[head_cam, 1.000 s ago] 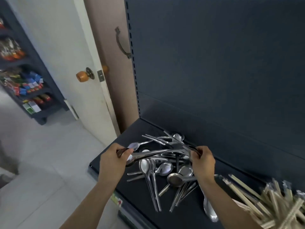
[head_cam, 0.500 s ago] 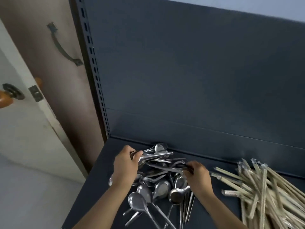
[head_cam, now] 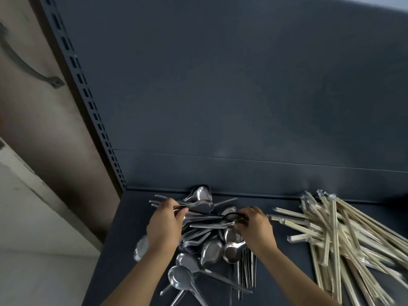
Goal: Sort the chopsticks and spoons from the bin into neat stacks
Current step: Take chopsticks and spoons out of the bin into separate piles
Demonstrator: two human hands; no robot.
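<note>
A tangled heap of metal spoons [head_cam: 209,250] lies on the dark shelf [head_cam: 123,250], with metal chopsticks [head_cam: 247,274] poking out toward me. My left hand [head_cam: 164,228] grips a bundle of spoons at the heap's left side. My right hand [head_cam: 254,228] pinches the other end of that bundle at the heap's right side. A loose pile of wrapped wooden chopsticks [head_cam: 344,244] spreads over the shelf to the right.
The shelf's dark back panel [head_cam: 220,96] rises just behind the heap, with a slotted upright [head_cam: 88,102] at its left. Beyond the shelf's left edge are a brown door with a handle [head_cam: 26,65] and pale floor [head_cam: 33,261].
The view has swung right and closer to the shelf. Both hands have lowered the held spoons from above the heap down onto it, near the back panel.
</note>
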